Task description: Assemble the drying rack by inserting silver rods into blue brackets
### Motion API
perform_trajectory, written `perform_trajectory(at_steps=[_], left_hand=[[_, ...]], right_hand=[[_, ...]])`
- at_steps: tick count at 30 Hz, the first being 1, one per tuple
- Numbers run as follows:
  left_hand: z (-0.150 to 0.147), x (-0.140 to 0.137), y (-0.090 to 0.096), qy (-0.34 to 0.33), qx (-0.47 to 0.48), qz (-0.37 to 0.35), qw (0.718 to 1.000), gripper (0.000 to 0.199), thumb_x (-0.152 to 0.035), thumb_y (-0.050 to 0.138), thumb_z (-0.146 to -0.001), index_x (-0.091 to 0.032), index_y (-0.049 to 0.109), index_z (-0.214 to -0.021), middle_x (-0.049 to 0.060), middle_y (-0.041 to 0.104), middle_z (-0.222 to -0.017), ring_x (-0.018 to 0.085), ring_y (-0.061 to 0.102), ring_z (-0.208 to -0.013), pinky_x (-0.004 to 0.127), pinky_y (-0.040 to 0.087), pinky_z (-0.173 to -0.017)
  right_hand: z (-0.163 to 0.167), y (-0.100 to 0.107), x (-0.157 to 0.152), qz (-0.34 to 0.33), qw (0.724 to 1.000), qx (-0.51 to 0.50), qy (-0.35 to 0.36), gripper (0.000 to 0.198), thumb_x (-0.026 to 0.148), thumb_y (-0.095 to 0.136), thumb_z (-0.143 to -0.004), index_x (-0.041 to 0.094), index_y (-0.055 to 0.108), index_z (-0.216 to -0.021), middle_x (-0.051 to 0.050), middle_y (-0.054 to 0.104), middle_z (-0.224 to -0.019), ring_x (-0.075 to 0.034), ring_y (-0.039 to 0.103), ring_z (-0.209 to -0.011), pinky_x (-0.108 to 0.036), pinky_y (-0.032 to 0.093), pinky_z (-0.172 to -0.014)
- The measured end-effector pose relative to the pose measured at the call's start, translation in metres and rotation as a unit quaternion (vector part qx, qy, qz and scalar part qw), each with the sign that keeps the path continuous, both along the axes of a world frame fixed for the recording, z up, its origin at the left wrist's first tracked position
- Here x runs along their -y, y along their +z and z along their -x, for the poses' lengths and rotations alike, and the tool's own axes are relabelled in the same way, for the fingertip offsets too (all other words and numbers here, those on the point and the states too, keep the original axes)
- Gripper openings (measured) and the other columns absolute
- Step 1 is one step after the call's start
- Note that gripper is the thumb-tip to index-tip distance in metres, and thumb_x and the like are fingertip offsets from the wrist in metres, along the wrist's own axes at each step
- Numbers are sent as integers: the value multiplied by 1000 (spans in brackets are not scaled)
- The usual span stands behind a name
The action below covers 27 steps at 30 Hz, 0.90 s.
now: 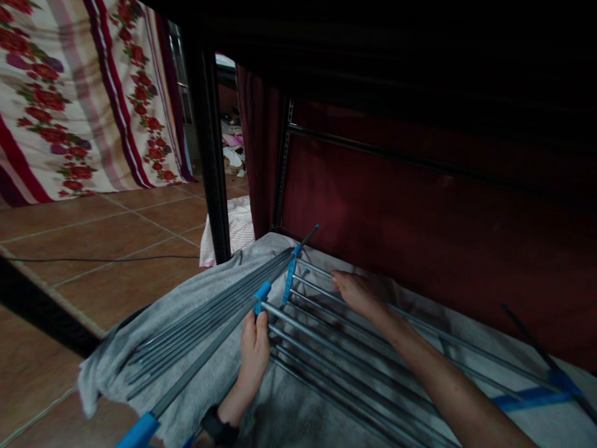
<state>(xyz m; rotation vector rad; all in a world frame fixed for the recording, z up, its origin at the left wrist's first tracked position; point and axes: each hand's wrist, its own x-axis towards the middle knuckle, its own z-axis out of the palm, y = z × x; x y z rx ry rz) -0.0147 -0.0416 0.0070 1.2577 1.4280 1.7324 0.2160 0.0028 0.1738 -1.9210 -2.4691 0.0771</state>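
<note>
A partly assembled metal rack (326, 350) of grey tubes and blue plastic joints lies across a grey blanket. My left hand (254, 348), with a dark band at the wrist, is closed at the near blue joint (262, 297), its fingertips pressed just under it. My right hand (357, 294) reaches across the rack, its fingers closed around the far tube (317, 268). A second blue joint (290, 279) sits between the hands, further back. To the left of my left hand, several loose grey tubes (209, 320) lie side by side.
The grey blanket (112, 373) covers a low shelf inside a black metal frame (212, 155). A dark red cloth (396, 211) hangs behind, and a dark surface is overhead. Left are a tiled floor (135, 233), a black cable (116, 259) and a floral curtain (84, 93).
</note>
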Motion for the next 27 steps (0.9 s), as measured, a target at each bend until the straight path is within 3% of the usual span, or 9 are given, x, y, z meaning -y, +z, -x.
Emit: perform_trajectory(at_steps=[5, 8, 10, 12, 14, 18, 20, 23, 27], left_hand=[[1, 12, 6, -6, -14, -32, 999, 51, -58, 44, -100, -22, 59, -133, 11, 61, -137, 25, 50, -136, 45, 32, -124], [6, 19, -4, 25, 6, -30, 999, 48, -54, 43, -101, -22, 57, -134, 10, 60, -138, 24, 53, -133, 42, 37, -120], [11, 19, -19, 49, 25, -11, 998, 42, -50, 41, -102, -22, 58, -129, 9, 64, -128, 22, 59, -120, 39, 45, -111], [17, 17, -37, 45, 16, 22, 999, 37, -40, 38, -102, -21, 60, -124, 10, 65, -120, 22, 62, -110, 38, 50, -102], [24, 12, -56, 24, -17, 56, 998, 34, -27, 38, -97, -18, 63, -118, 11, 66, -116, 22, 62, -106, 40, 51, -99], [33, 7, -77, -3, -74, 100, 992, 28, -12, 44, -80, -17, 68, -94, 11, 66, -98, 25, 61, -96, 45, 51, -96], [33, 8, -78, -17, -97, 109, 989, 26, -7, 47, -73, -18, 67, -86, 9, 65, -93, 25, 60, -94, 44, 51, -96], [31, 13, -74, -37, -126, 112, 985, 28, -4, 50, -65, -20, 65, -83, 7, 64, -94, 25, 60, -98, 42, 50, -99], [28, 19, -71, -43, -151, 118, 980, 30, -4, 51, -65, -19, 64, -87, 7, 64, -99, 24, 60, -100, 40, 50, -100]], right_hand=[[-4, 23, 28, -79, 997, 23, -15, 48, 22, 43, -104, 12, 47, -150, -18, 62, -140, -28, 63, -124, -38, 48, -100], [1, 35, 80, -159, 982, -101, 25, 42, 25, 41, -105, 14, 54, -144, -15, 62, -139, -27, 61, -126, -41, 48, -107], [11, 27, 127, -163, 956, -238, 60, 35, 28, 39, -108, 22, 61, -134, -8, 68, -128, -20, 63, -121, -33, 50, -105], [22, -4, 172, -83, 935, -331, 96, 31, 30, 39, -109, 29, 64, -128, -1, 71, -120, -13, 67, -113, -24, 53, -97], [31, -59, 203, -4, 931, -347, 116, 31, 30, 42, -108, 30, 64, -129, -1, 71, -122, -13, 67, -114, -23, 54, -97], [31, -184, 216, -88, 966, -242, -29, 40, 28, 39, -105, 20, 64, -134, -12, 63, -138, -27, 60, -128, -44, 52, -107], [24, -226, 207, -111, 972, -182, -99, 42, 26, 38, -104, 17, 61, -138, -15, 62, -140, -30, 57, -130, -49, 49, -109], [13, -252, 193, -106, 979, -121, -126, 41, 22, 38, -103, 14, 63, -135, -16, 66, -134, -30, 60, -126, -48, 47, -109], [7, -251, 185, -96, 984, -94, -117, 37, 21, 38, -104, 16, 68, -125, -13, 73, -120, -25, 68, -112, -38, 50, -100]])
